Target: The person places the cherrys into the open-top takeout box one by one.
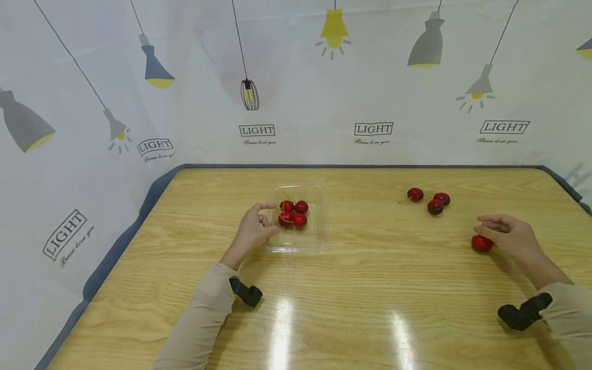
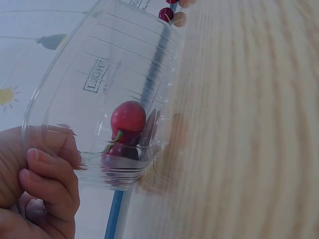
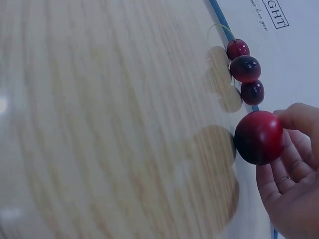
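A clear plastic container stands on the table, with several red cherries clustered towards its left and middle. My left hand holds the container's left side, its fingers and thumb bent at the rim in the left wrist view. At the right, my right hand pinches a single red cherry between thumb and fingers. This cherry is at or just above the tabletop; I cannot tell which. Farther back, three dark red cherries lie close together, at least one with a stem.
The wooden table has a blue edge along the back. Behind it hangs a white sheet printed with lamps. Black wrist cameras sit on both sleeves, the left one near the tabletop.
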Available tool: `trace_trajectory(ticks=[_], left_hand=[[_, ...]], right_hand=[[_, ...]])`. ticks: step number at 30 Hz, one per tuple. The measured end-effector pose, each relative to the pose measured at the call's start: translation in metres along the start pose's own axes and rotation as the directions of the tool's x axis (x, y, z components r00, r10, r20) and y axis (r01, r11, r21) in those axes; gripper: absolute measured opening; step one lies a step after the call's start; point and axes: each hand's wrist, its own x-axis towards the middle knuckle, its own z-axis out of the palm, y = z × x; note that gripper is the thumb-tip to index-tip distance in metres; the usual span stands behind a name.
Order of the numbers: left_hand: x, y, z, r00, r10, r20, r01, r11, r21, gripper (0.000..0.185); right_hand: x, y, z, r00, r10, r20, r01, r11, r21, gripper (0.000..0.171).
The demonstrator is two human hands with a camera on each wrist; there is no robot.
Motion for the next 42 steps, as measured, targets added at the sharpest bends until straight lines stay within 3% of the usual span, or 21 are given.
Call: trace_trajectory(ticks=[4,24,30,39,42], left_hand=[[0.001,0.0,0.0,1.0,0.004,0.001,-0.004,1.0,0.0,0.054],[0.0,0.0,0.0,1.0,0.004,0.001,-0.004,1.0,-0.007,0.053],[0.0,0.0,0.0,1.0,0.004,0.003,-0.004,1.0,-0.008,0.053],[0.0,-0.001,0.0,1.0,0.005,-0.002,-0.005,1.0,-0.022,0.054],[0.0,-0.001,0.0,1.0,0.002,0.0,-0.002,1.0,-0.027,0.054]], right_hand=[[-0.001,-0.003,-0.001,1.0,0.005,0.008,-0.005,0.999,0.043,0.016],[-0.004,-0.018,0.006,0.999,-0.03,-0.017,0.028,0.995,-0.092,0.03],[-0.005,-0.021,0.008,1.0,-0.027,-0.016,0.025,0.996,-0.091,0.027],[0.015,0.014,0.004,0.998,-0.047,-0.033,0.044,0.995,-0.089,0.054],[0.022,0.025,0.002,0.998,-0.059,-0.02,0.057,0.994,-0.089,0.055]])
